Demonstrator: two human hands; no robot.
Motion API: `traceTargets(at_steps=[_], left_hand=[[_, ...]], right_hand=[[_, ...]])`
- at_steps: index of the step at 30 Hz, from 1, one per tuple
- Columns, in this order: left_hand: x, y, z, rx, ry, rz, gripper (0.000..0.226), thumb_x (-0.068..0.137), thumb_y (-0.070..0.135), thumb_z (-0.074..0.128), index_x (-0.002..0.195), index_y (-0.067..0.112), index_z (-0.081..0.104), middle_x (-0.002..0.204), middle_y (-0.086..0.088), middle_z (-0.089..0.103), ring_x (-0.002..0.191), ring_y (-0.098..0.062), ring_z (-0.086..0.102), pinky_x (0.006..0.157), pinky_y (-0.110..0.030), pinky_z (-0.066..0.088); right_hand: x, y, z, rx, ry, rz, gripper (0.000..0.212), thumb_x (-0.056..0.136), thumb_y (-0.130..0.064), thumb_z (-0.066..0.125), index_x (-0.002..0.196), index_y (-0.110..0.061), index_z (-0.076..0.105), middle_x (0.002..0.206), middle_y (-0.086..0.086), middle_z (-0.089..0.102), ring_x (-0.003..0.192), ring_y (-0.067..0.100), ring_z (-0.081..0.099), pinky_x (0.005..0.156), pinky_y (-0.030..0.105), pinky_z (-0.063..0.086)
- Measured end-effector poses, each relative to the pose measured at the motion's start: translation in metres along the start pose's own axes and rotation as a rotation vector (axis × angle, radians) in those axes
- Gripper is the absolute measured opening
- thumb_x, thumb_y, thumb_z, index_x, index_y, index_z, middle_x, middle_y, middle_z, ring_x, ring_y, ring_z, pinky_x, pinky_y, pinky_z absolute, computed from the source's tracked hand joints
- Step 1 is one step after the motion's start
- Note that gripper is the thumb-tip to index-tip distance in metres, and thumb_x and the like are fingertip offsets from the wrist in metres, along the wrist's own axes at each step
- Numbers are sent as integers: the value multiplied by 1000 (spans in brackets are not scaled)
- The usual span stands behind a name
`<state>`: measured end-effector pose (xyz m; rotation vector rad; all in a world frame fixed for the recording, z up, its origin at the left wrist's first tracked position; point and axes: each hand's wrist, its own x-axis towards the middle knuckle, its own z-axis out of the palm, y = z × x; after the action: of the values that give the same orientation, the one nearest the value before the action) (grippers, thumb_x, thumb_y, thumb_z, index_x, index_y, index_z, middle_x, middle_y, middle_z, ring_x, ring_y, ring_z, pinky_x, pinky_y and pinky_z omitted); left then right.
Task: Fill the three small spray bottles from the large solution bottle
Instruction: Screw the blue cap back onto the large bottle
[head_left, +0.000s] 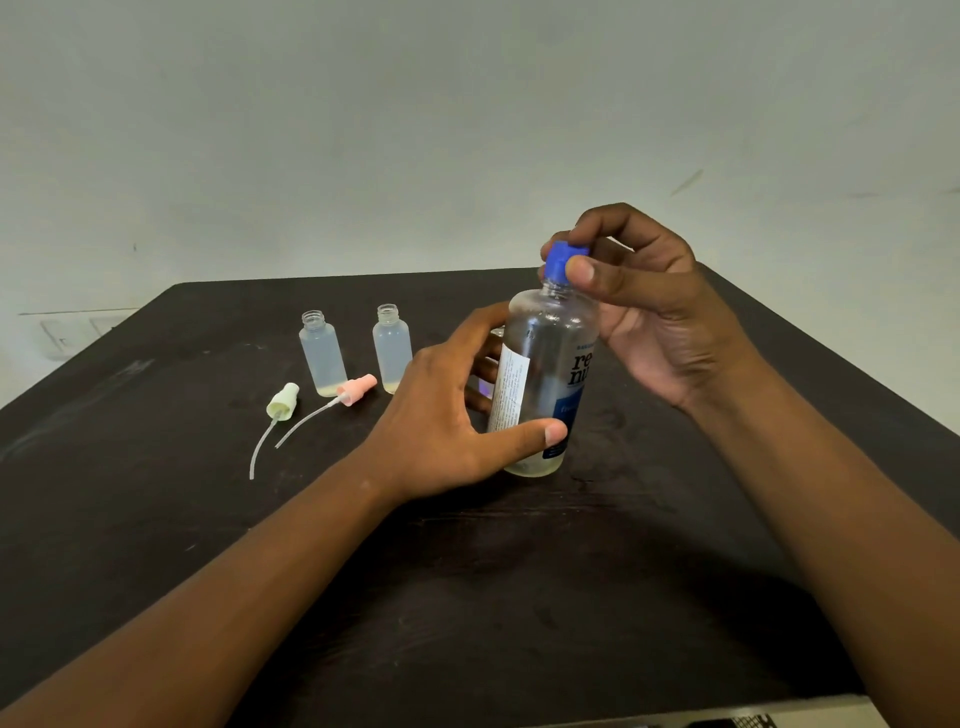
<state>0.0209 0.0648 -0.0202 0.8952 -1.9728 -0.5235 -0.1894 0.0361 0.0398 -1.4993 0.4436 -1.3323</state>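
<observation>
Large solution bottle upright on the dark table, right of centre. Left hand wraps its body, thumb near side, fingers curled round the far side. Right hand pinches the blue cap between thumb and fingers; cap on the neck, looks like unscrewing.

2 small spray bottles stand open-necked to the left, far side, each with only a thin yellowish layer at the bottom. A 3rd is hidden behind the left hand, if there at all (cannot tell). Green sprayer and pink sprayer lie loose, just near of them, tubes trailing toward the near-left.

Judgement: early stage; no pouring yet, all filling left.

Room: wide bare table near side; right edge of the table runs close to the right wrist. Loose tubes could snag a leftward reach.
</observation>
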Motion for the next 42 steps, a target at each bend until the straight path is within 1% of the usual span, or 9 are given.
traceTargets(at_steps=[6, 11, 15, 19, 22, 26, 31, 38, 42], left_hand=[[0, 0, 0, -2, 10, 9, 91, 79, 48, 87, 154, 27, 41, 129, 11, 70, 116, -14, 71, 84, -39, 65], [0, -1, -1, 10, 8, 11, 92, 79, 48, 88, 154, 27, 41, 130, 11, 69, 116, -13, 71, 84, -38, 65], [0, -1, 0, 1, 5, 13, 93, 79, 47, 89, 155, 27, 40, 127, 10, 71, 116, -13, 71, 84, -36, 65], [0, -2, 0, -17, 14, 25, 90, 81, 45, 88, 156, 28, 40, 130, 13, 70, 117, -11, 71, 84, -33, 64], [0, -3, -1, -19, 17, 33, 91, 81, 44, 88, 156, 28, 39, 130, 12, 70, 117, -12, 71, 84, -35, 64], [0, -3, 1, -17, 7, 40, 91, 80, 45, 89, 155, 27, 40, 128, 11, 71, 117, -13, 71, 84, -37, 65], [0, -2, 0, -27, 1, 26, 92, 81, 45, 88, 157, 29, 38, 132, 11, 70, 120, -13, 70, 86, -38, 65], [0, -3, -3, -21, 2, 45, 91, 80, 40, 91, 155, 26, 41, 126, 7, 72, 116, -19, 72, 85, -42, 64], [0, -2, -2, -24, 7, 38, 92, 80, 41, 89, 156, 25, 41, 127, 7, 72, 116, -19, 72, 86, -43, 64]], right_hand=[[-2, -3, 2, 25, -82, 1, 17, 91, -8, 52, 104, -11, 62, 122, 19, 72, 109, 32, 67, 96, 42, 56], [-2, -2, 3, 10, -51, -12, 16, 89, -2, 58, 101, -11, 63, 110, 15, 75, 107, 26, 68, 93, 39, 55], [-1, 0, 6, -26, 9, -21, 16, 86, -4, 66, 98, -13, 62, 96, 7, 64, 91, 20, 60, 86, 36, 52], [-2, -1, 4, 16, -47, -15, 18, 93, -6, 54, 108, -9, 63, 124, 20, 72, 110, 32, 65, 98, 41, 55], [-2, -1, 5, 23, -25, -20, 19, 90, -1, 59, 107, -8, 64, 113, 17, 75, 111, 28, 68, 98, 42, 56], [-1, 1, 7, -28, 43, -22, 18, 84, -2, 68, 99, -13, 63, 93, 4, 68, 90, 20, 62, 85, 35, 53], [-3, -2, 3, 24, 5, -13, 18, 90, -5, 56, 105, -6, 66, 117, 19, 75, 108, 28, 70, 98, 42, 55], [-1, -2, 5, 31, 48, 1, 15, 84, -3, 66, 96, -12, 64, 93, 6, 66, 87, 20, 63, 83, 36, 51], [-3, -3, 2, 71, -32, 23, 14, 89, -7, 57, 102, -11, 62, 123, 19, 72, 106, 28, 66, 97, 42, 53]])
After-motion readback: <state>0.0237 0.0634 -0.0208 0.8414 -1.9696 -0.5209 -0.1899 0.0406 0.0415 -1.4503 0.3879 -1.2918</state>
